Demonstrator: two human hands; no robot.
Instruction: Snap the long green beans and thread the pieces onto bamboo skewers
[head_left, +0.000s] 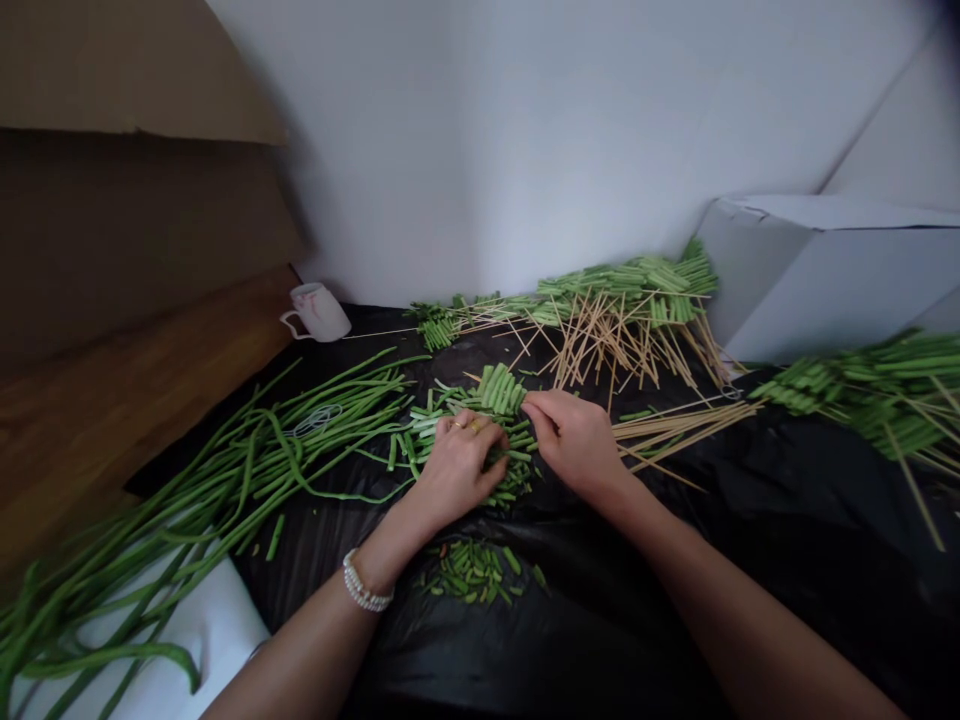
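My right hand (574, 438) is closed in a pinch at the right end of a short row of long bean pieces (501, 388), which sit side by side as on a skewer. The skewer itself is mostly hidden by the pieces and fingers. Just below that row, my left hand (466, 462) reaches into a pile of cut bean pieces (427, 420). Its fingers are curled, and whatever they grip is hidden. The left wrist wears a beaded bracelet, and rings show on the fingers. Loose bamboo skewers (675, 437) lie right beside my right hand.
Whole long beans (247, 470) spread on the left, partly over a white surface (217, 630). Filled skewers (637, 285) are stacked by the wall, others (862, 375) at right. A mug (319, 312), white box (840, 270), cardboard (135, 200) and small bean scraps (476, 572) surround the black sheet (600, 620).
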